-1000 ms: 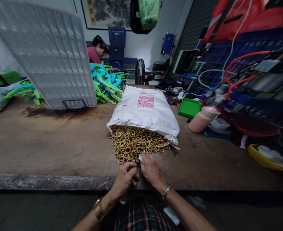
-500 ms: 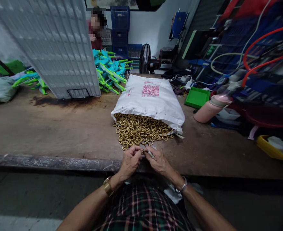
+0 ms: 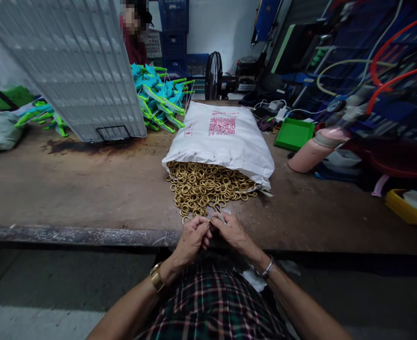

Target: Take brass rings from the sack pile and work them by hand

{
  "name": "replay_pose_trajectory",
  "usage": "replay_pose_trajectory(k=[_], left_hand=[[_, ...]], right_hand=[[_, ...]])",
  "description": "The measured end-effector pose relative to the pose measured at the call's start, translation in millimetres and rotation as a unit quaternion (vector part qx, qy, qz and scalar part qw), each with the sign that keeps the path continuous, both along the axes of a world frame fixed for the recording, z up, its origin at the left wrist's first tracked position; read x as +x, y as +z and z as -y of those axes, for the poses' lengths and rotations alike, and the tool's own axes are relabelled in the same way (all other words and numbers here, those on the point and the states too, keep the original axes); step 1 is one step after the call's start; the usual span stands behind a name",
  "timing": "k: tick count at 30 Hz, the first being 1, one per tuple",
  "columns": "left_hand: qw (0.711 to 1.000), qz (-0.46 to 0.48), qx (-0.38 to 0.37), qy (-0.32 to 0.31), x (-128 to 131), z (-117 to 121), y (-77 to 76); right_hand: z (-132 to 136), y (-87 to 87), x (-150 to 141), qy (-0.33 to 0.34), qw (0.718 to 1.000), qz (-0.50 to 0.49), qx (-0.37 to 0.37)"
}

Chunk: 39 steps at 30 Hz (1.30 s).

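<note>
My left hand (image 3: 193, 236) is closed in a pinch at the table's front edge, its fingertips round a brass-coloured ring that they mostly hide. Close against it, my right hand (image 3: 234, 234) is closed too. A small, slim grey metal tool (image 3: 221, 217) sticks out from its thumb and forefinger; its exact kind is not clear. Just beyond my fingers, a heap of brass-coloured rings (image 3: 201, 186) spills from the mouth of a white woven sack (image 3: 194, 139) with red print. A few rings lie loose near my hands.
A tall white slatted plastic panel (image 3: 88, 80) stands at left on the wooden table (image 3: 70, 193). Green-and-blue plastic pieces (image 3: 159, 97) are piled behind it. At right are a green tray (image 3: 293, 134), a pink bottle (image 3: 309, 153) and a yellow basin (image 3: 403, 210). Another person (image 3: 135, 42) is at the back.
My hands have drawn closer together, and the ring between them is now mostly hidden. The metal tool has shifted slightly up in my right hand. The whole view has tilted a little.
</note>
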<state>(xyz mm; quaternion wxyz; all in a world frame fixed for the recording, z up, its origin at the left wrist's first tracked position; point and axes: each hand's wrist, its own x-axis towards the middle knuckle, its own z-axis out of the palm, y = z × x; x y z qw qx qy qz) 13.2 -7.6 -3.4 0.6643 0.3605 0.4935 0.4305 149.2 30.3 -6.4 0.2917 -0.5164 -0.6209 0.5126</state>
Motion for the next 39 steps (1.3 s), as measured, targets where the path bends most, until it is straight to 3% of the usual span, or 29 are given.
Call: replay_pose_trajectory(k=[13, 18, 22, 25, 39], left_hand=[[0.999, 0.049, -0.015, 0.001, 0.3, 4.2, -7.6], [0.999, 0.045, -0.010, 0.009, 0.7, 5.1, -7.5], [0.999, 0.033, -0.002, 0.017, 2.3, 4.6, -7.0], [1.000, 0.016, 0.001, 0.022, 3.3, 4.3, -6.8], [0.998, -0.033, 0.028, 0.034, 4.6, 4.6, -7.6]], right_hand=[[-1.5, -4.0, 1.5, 0.000, 1.000, -0.001, -0.006], [3.3, -12.1, 7.2, 0.018, 0.992, 0.087, 0.090], [11.7, -18.7, 11.4, 0.102, 0.956, 0.179, 0.208], [14.5, -23.1, 11.8, 0.105, 0.944, 0.202, 0.237], [14.3, -17.9, 11.1, 0.122, 0.933, 0.270, 0.205]])
